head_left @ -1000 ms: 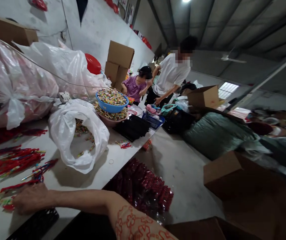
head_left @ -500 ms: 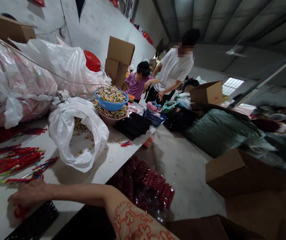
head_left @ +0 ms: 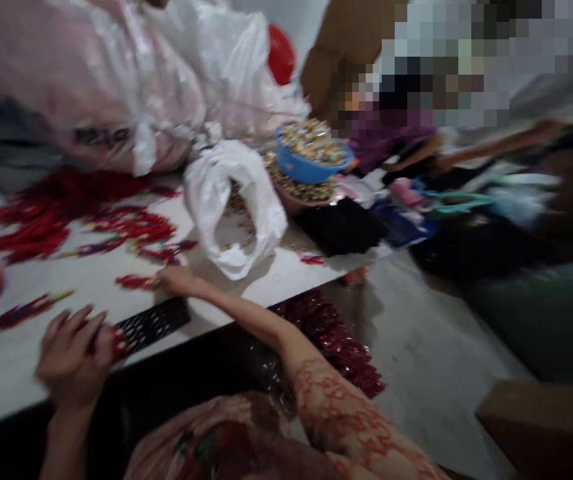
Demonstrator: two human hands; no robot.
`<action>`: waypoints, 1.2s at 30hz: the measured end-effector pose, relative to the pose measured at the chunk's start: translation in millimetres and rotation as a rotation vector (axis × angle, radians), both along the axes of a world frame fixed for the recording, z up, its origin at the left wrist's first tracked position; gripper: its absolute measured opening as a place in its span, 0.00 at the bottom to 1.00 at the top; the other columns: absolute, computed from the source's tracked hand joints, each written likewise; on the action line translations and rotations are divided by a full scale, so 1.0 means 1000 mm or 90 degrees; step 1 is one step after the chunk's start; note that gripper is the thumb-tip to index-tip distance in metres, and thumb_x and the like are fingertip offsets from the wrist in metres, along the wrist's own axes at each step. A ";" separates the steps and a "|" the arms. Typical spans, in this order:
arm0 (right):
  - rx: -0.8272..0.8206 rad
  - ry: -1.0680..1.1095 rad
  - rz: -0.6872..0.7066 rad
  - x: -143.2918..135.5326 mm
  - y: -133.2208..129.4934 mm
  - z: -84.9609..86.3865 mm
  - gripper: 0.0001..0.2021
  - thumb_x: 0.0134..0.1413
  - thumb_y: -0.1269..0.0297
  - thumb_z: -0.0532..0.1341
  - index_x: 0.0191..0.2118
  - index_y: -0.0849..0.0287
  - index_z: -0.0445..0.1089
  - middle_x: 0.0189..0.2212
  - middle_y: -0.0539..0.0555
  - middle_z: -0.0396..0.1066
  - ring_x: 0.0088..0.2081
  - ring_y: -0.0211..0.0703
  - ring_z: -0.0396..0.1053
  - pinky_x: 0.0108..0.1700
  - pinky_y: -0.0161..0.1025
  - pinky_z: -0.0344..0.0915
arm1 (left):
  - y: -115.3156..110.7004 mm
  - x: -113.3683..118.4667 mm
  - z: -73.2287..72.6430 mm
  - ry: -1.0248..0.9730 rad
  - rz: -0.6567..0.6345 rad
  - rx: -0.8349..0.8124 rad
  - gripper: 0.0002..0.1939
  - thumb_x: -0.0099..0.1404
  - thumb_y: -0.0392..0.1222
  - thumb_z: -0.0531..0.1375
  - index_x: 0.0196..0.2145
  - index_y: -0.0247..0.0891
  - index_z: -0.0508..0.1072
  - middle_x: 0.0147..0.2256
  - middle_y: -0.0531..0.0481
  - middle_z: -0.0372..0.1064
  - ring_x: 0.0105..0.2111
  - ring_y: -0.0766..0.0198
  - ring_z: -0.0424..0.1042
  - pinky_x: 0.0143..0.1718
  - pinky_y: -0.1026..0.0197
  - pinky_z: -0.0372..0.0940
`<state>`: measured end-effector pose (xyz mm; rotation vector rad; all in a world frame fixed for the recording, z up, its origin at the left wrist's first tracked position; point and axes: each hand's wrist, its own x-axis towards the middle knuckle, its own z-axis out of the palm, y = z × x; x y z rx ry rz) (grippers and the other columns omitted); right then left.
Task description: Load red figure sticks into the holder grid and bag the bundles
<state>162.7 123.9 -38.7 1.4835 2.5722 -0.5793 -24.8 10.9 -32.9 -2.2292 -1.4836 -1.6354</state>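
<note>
My left hand (head_left: 73,357) is at the table's front edge, its fingers curled over red cords (head_left: 116,341) at the near end of a black perforated strip (head_left: 153,325). Beyond that strip, my right hand (head_left: 179,280) is closed at the end of a small bundle of red cord (head_left: 136,282); blur hides its fingertips. To the left lies a separate beaded cord bundle (head_left: 29,311) in red, blue and yellow. More red and multicoloured cords (head_left: 131,223) are spread behind my hands.
An open white plastic bag (head_left: 271,200) with beads stands beyond my right hand. Behind it are a blue basin (head_left: 303,165) heaped with beads and a black stack (head_left: 343,225). Large filled bags (head_left: 166,87) line the back. Red packets (head_left: 336,340) lie below the table edge. Two people are opposite.
The view has swung left and down, with blur. My left hand has come into sight on the red cords. My right hand now appears beyond the black strip, at a small red bundle.
</note>
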 end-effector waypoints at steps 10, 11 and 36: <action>-0.028 0.024 -0.094 -0.017 0.004 -0.001 0.13 0.58 0.74 0.55 0.45 0.65 0.75 0.45 0.66 0.75 0.49 0.50 0.72 0.45 0.38 0.65 | -0.004 -0.001 -0.003 0.078 0.140 -0.111 0.10 0.65 0.39 0.55 0.37 0.41 0.78 0.46 0.44 0.75 0.56 0.52 0.67 0.58 0.44 0.62; -0.048 0.058 -0.110 -0.018 0.002 -0.002 0.12 0.56 0.74 0.57 0.44 0.65 0.75 0.43 0.64 0.75 0.47 0.49 0.72 0.44 0.37 0.65 | -0.005 0.000 -0.001 0.083 0.145 -0.113 0.10 0.65 0.39 0.55 0.36 0.41 0.78 0.46 0.45 0.76 0.55 0.52 0.67 0.58 0.45 0.63; -0.189 0.173 -0.037 -0.083 -0.002 0.001 0.14 0.56 0.59 0.61 0.43 0.64 0.73 0.43 0.60 0.76 0.44 0.47 0.73 0.43 0.38 0.68 | -0.012 -0.001 0.003 0.105 0.141 -0.115 0.11 0.61 0.33 0.55 0.36 0.40 0.76 0.46 0.45 0.76 0.57 0.52 0.68 0.58 0.44 0.64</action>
